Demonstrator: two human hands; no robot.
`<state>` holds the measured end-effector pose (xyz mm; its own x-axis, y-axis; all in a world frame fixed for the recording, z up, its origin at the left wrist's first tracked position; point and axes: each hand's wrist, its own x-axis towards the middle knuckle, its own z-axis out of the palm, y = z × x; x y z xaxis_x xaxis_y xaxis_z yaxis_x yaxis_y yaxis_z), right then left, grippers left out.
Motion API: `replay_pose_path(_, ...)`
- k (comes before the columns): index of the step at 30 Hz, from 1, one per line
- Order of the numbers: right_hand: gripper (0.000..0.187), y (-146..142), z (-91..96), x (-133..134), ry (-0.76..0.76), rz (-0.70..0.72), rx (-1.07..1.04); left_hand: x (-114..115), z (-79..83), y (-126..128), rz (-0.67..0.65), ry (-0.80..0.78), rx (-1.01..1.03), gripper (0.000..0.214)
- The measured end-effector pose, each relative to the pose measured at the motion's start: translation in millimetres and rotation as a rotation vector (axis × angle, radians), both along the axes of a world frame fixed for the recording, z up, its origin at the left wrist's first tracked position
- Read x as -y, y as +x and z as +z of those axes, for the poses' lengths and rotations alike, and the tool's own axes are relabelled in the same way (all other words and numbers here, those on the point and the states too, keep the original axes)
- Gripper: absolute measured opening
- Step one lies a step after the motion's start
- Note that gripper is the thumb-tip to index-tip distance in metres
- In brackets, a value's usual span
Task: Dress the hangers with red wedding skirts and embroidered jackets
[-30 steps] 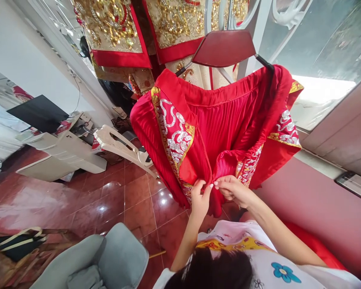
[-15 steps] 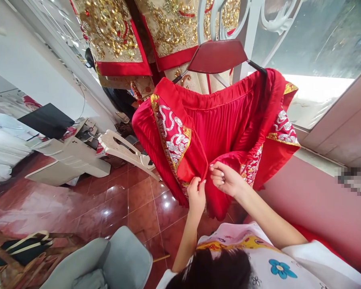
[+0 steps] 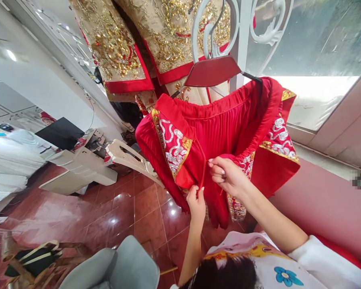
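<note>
A red gathered skirt with silver and gold embroidered panels hangs by its waistband from a hanger with a dark red middle. A thin red cord runs down the front of the skirt. My left hand is closed, pinching the cord's lower part between thumb and fingers. Higher and to the right, my right hand is closed too, its thumb and forefinger pinched at the cord, the other fingers curled in. The skirt's lower folds hang behind both hands.
Gold-sequined garments with red borders hang behind the skirt. On the left are a cream chair and a white desk with a black monitor. A grey chair stands below on the red tiled floor; a window is at right.
The view has shifted, so the surroundings sit further right and lower. My left hand has drawn down slightly from my right, and more cord shows between them. The skirt's right front folds have dropped.
</note>
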<state>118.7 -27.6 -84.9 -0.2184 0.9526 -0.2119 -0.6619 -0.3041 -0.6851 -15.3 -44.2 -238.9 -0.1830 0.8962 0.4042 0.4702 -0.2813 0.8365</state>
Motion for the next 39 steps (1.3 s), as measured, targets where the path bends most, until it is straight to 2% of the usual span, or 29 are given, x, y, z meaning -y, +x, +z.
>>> replay_pose_path(2, 0.022, -4.5, -9.9, 5.4, 0.119, -0.073, 0.135, 0.5, -0.9, 0.2, 0.001, -0.014, -0.014, 0.025)
replay_pose_path(4, 0.026, -2.9, -26.3, 10.9, 0.306, -0.220, 0.396, 1.4, 0.3, 0.0, 0.001, -0.033, -0.031, 0.024)
replay_pose_path(7, 0.025, 23.0, -53.3, 15.2, 0.691, -0.580, 0.995, 3.1, 5.2, -2.8, 0.004, -0.058, -0.047, 0.023)
replay_pose_path(9, 0.036, 54.7, -66.1, 11.6, 0.931, -0.752, 1.406, 4.4, 9.1, -5.8, -0.008, -0.070, -0.053, 0.024)
replay_pose_path(11, 0.052, 89.1, -73.0, 2.2, 1.027, -0.747, 1.747, 5.9, 12.4, -8.1, -0.032, -0.072, -0.056, 0.026)
replay_pose_path(13, 0.055, 118.7, -75.5, -10.6, 1.025, -0.707, 1.987, 6.7, 14.3, -8.4, -0.052, -0.070, -0.071, 0.027)
replay_pose_path(15, 0.040, 140.3, -73.6, -23.2, 1.059, -0.695, 2.135, 6.0, 15.4, -6.3, -0.063, -0.064, -0.113, 0.028)
replay_pose_path(17, 0.024, 154.9, -63.7, -32.4, 1.159, -0.673, 2.211, 3.6, 19.4, -3.6, -0.074, -0.060, -0.196, 0.027)
replay_pose_path(19, 0.017, 164.1, -41.6, -36.6, 1.291, -0.662, 2.198, 0.5, 32.5, -3.7, -0.098, -0.100, -0.330, 0.025)
replay_pose_path(21, 0.015, 168.0, -7.8, -36.2, 1.379, -0.796, 2.042, -1.4, 61.0, -10.9, -0.247, -0.211, -0.464, 0.024)
replay_pose_path(22, 0.015, 167.8, 11.4, -35.0, 1.385, -0.937, 1.911, -1.1, 81.8, -17.7, -0.379, -0.278, -0.513, 0.024)
replay_pose_path(24, 0.018, 163.4, 47.1, -32.1, 1.344, -1.234, 1.595, 1.6, 133.8, -35.3, -0.795, -0.356, -0.500, 0.020)
replay_pose_path(25, 0.020, 159.7, 60.8, -31.0, 1.333, -1.293, 1.472, 3.2, 162.7, -44.1, -0.925, -0.334, -0.500, 0.026)
replay_pose_path(26, 0.022, 155.3, 70.6, -30.6, 1.344, -1.275, 1.398, 3.8, 191.8, -51.2, -0.971, -0.228, -0.490, 0.029)
replay_pose_path(27, 0.024, 150.9, 76.0, -30.9, 1.375, -1.197, 1.367, 2.4, 219.4, -55.7, -0.968, -0.036, -0.437, 0.031)
replay_pose_path(28, 0.023, 146.6, 77.5, -32.0, 1.416, -1.090, 1.369, -2.1, 244.2, -57.0, -0.857, 0.228, -0.347, 0.036)
replay_pose_path(29, 0.022, 143.0, 75.8, -33.7, 1.446, -0.998, 1.383, -10.2, 265.3, -55.2, -0.639, 0.426, -0.314, 0.038)
replay_pose_path(30, 0.020, 140.4, 72.0, -36.0, 1.456, -0.950, 1.395, -21.8, 281.8, -50.8, -0.474, 0.510, -0.408, 0.031)
replay_pose_path(31, 0.019, 139.1, 67.4, -38.7, 1.446, -0.952, 1.386, -36.2, 293.6, -44.6, -0.344, 0.534, -0.489, 0.034)
replay_pose_path(32, 0.017, 139.3, 63.1, -41.5, 1.418, -0.975, 1.359, -52.2, 300.6, -37.6, -0.266, 0.520, -0.522, 0.043)
replay_pose_path(34, 0.014, 144.1, 59.4, -46.8, 1.337, -1.031, 1.233, -82.5, 302.3, -25.0, -0.310, 0.442, -0.469, 0.044)
replay_pose_path(37, 0.015, 159.8, 72.1, -54.7, 1.230, -1.109, 0.931, -107.3, 284.3, -15.3, -0.368, 0.390, -0.385, 0.038)
replay_pose_path(39, 0.019, 171.7, 91.9, -61.4, 1.210, -1.155, 0.795, -108.5, 267.3, -13.9, -0.288, 0.453, -0.309, 0.038)
